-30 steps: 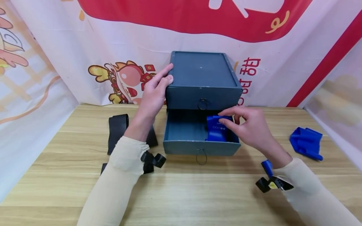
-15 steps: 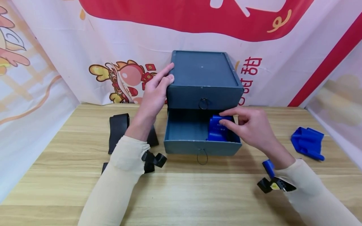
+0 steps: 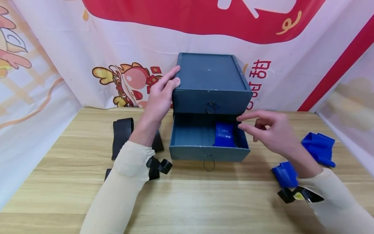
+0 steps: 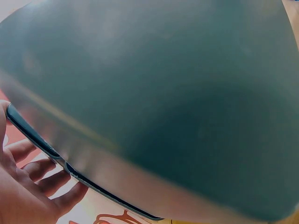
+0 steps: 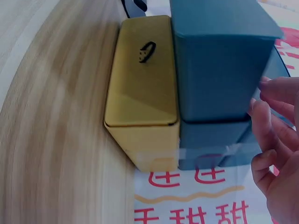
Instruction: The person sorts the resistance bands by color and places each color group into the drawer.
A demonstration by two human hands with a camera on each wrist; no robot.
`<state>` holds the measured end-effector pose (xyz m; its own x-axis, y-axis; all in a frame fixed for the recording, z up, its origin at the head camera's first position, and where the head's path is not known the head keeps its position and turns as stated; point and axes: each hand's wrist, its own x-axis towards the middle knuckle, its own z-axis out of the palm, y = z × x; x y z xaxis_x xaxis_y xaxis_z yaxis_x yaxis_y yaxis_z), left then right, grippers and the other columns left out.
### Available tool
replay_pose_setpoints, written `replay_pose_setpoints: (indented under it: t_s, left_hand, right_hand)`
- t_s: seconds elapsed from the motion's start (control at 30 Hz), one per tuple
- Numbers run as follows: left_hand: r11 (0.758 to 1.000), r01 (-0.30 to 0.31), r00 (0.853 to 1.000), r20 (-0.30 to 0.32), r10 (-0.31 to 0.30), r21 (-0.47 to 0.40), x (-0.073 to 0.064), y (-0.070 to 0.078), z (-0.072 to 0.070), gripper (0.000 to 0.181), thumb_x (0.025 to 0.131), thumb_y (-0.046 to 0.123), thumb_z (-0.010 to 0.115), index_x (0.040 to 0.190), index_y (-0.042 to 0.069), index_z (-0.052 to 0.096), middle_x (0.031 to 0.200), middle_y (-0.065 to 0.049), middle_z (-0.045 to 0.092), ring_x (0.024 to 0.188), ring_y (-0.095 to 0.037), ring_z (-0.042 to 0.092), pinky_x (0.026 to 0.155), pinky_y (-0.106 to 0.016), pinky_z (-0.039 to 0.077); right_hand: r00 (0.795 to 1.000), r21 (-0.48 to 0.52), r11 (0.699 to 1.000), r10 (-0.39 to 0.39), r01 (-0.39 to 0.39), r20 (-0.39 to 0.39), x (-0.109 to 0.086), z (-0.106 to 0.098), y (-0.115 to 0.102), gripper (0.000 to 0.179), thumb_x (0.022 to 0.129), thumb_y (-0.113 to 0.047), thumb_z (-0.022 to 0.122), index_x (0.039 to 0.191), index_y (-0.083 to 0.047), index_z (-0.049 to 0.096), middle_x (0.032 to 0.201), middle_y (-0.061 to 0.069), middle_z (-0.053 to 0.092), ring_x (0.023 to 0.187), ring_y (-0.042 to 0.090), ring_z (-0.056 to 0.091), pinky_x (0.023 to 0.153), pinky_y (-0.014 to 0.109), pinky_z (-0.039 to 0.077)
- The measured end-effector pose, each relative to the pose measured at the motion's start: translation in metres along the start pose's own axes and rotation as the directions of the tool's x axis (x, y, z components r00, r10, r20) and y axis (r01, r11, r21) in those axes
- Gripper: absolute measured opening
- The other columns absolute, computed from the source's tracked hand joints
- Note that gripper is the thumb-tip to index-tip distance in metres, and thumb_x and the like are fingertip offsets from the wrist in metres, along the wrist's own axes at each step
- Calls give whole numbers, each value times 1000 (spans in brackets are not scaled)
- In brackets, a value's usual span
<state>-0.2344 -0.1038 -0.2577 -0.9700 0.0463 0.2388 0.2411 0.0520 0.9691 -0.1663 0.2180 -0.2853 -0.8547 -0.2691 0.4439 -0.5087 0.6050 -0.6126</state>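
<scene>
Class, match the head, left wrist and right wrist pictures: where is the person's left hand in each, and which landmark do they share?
Head: just left of centre, the left hand touching the cabinet's left side and top edge.
Left wrist: lower left corner, fingers reaching the cabinet's edge.
Right wrist: not in it.
Shared landmark: the blue drawer cabinet, central, nearly filling the frame, and upper right, respectively.

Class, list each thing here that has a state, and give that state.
Upper blue drawer: shut
Lower blue drawer: open
Yellow drawer: shut
Blue strip in drawer: unheld
Nearer blue strip: folded
Farther blue strip: loosely folded
Upper black strip: folded
Lower black strip: mostly hidden
Left hand: touching the box
Right hand: empty
</scene>
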Motion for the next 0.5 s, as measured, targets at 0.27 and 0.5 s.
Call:
replay_pose_setpoints:
  t_s: [0.27,0.5]
  left_hand:
    - [1000,-1,1000,1,1,2,-1,2,1,47,110,39,53,157,39,52,168,14,42,154,-12,39,126,-47,39]
    - [1000,4,1000,3,-4,2,-1,1,0,48,110,39,52,158,38,51,169,14,41,154,-13,38,126,-48,39]
  right_hand:
    - [997,33,999,39,-37,-60,-16,-31,5,30,93,-7,80,122,-15,79,110,-20,78,57,14,64,52,23,50]
    - [983,2,989,144,-145,-116,-35,-61,20,27,96,-7,77,123,-10,77,110,-19,78,64,11,67,56,19,53]
